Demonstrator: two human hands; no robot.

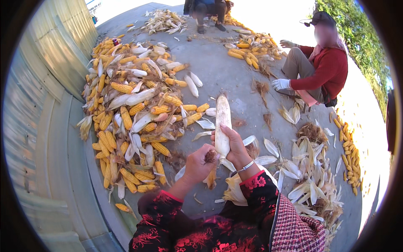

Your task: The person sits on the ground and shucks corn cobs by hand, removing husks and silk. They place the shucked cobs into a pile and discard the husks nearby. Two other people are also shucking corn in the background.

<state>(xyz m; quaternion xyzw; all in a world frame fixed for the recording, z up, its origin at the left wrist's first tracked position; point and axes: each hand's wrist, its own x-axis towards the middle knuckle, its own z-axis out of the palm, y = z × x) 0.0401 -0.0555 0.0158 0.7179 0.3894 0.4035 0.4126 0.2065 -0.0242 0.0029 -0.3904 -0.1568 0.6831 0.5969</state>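
My right hand (233, 145) grips a corn ear (222, 119) still wrapped in pale husk, held upright with its tip pointing away from me. My left hand (198, 161) is closed on the brown silk and husk at the ear's lower end (210, 156). Loose husk leaves (235, 191) hang below both hands, over my red-flowered black sleeves.
A large heap of yellow cobs and husked ears (126, 113) lies to my left along a corrugated metal wall (46, 105). Stripped husks (312, 176) pile up at my right. A seated person in red with a white glove (280, 84) works beside another cob pile (252, 48). Another person sits at the far top.
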